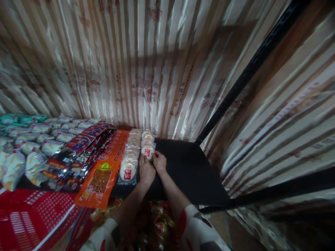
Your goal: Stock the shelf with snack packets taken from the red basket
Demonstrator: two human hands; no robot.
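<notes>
On a black shelf, a clear-wrapped packet of round white crackers with a red label lies at the front of a short row. My left hand grips its near left edge, and my right hand pinches its right edge. Both sets of fingers are closed on the wrapper. Just left of my left hand runs a longer row of the same cracker packets. Beside that row lies an orange snack packet showing brown sticks through a window.
Dark red and black snack packets lie overlapped further left, then white bags and green packets. A red basket stands low at left. Gold-wrapped items sit below the shelf. A black post rises at the right, before a patterned curtain.
</notes>
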